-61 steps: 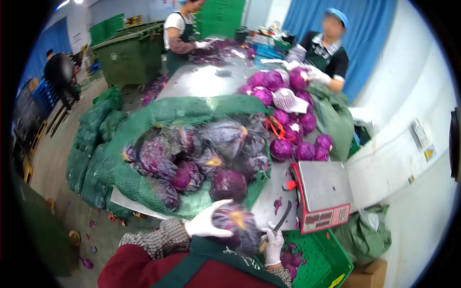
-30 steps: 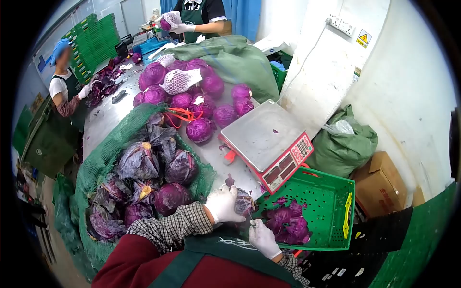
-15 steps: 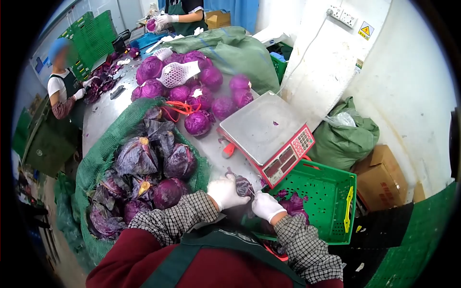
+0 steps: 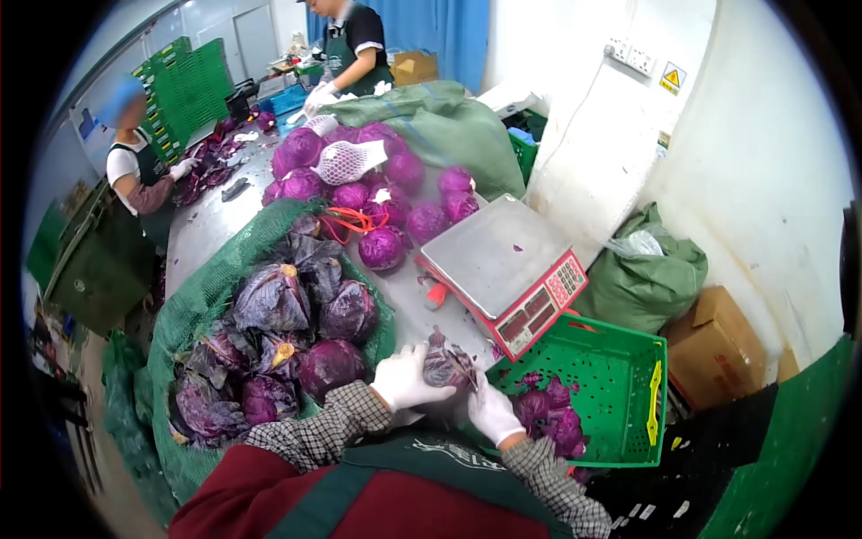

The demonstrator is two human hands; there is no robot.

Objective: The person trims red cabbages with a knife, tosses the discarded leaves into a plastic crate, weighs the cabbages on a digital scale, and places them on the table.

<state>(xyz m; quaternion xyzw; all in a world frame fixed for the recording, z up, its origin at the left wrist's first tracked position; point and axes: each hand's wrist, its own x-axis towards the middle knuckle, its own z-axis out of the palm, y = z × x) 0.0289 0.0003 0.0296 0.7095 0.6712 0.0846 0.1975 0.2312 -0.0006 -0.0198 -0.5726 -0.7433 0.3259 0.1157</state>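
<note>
In a white glove, my left hand (image 4: 409, 379) is closed around the side of a small red cabbage (image 4: 446, 366) with dull, dark outer leaves. My right hand (image 4: 494, 413), gloved too, has its fingers pinched at the cabbage's right edge; what they grip there is too small to make out. Left of my hands, a green mesh sack (image 4: 211, 260) lies open, full of untrimmed red cabbages (image 4: 272, 299). Below and right of my right hand, loose purple leaves and cabbage pieces (image 4: 561, 422) lie in a green plastic crate (image 4: 620, 395).
A red-edged scale (image 4: 498, 256) stands on the metal table (image 4: 202, 238). Beyond the sack sit shiny cabbages (image 4: 383, 248), one in a white foam net (image 4: 350, 163). Two co-workers, one far left (image 4: 139, 171) and one at the back (image 4: 353, 49), work at the table. A cardboard box (image 4: 718, 346) stands right.
My right hand has shifted down slightly, and the cabbage shows more between my hands. The view has tilted a little. The co-worker at the back has lowered their hands.
</note>
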